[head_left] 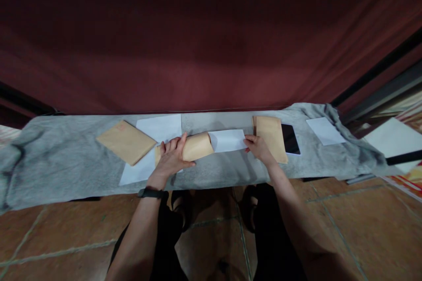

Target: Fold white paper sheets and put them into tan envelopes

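Note:
In the middle of the grey cloth, a brown paper envelope (198, 146) lies with its mouth facing right and bulging open. My left hand (170, 158) grips its left part, with the thumb along the near side and the fingers over the far side. A folded white paper (228, 140) sticks out of the envelope's mouth; its left end is hidden inside. The fingers of my right hand (259, 146) pinch the paper's right end. Under and beyond my left hand lie white sheets (161, 126), partly covered by the envelope.
Several brown envelopes (126, 142) lie stacked at the left. On the right, another envelope stack (271, 138) partly covers a dark-screened tablet or phone (290, 138). Farther right is a white paper (325, 131). The grey cloth (66, 158) covers a narrow bench before a dark red surface (198, 79).

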{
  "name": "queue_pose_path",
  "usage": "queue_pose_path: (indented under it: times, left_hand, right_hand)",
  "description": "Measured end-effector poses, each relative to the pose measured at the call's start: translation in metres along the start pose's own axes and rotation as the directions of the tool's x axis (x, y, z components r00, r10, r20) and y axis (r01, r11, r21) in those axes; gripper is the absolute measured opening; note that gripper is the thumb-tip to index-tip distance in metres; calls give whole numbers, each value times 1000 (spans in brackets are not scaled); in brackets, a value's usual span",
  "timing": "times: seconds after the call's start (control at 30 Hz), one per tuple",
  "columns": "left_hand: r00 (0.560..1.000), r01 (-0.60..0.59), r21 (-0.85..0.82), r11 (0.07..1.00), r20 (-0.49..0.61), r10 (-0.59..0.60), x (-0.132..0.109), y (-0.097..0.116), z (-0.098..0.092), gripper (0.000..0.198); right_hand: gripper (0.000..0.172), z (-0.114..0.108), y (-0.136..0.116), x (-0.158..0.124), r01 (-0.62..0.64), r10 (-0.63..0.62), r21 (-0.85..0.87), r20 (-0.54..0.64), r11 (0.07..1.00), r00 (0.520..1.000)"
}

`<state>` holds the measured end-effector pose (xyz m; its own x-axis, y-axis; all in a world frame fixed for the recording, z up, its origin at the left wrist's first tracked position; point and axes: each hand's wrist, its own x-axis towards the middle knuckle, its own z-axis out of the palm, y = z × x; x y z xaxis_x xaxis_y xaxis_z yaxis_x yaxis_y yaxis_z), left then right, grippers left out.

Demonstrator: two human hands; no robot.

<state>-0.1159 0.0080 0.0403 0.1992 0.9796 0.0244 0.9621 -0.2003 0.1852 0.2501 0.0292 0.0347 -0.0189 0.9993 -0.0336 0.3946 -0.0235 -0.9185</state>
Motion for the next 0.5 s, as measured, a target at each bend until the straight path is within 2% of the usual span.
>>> queue_pose_path:
  times: [0.23,0.4,0.5]
  left_hand:
    - [995,-82,-23,996,-51,81,-2,7,1,125]
    - [986,-148,-32,988,-77,145,0,26,5,128]
    - [979,-189,-43,981,-85,184,3,37,7,128]
  right_hand:
    - [17,1,-8,-3,-84,76,74,109,994,991]
    - [22,27,-11,-6,-111,87,163,145,980,986]
    - [22,48,-12,-7,-120,103,130,136,984,985]
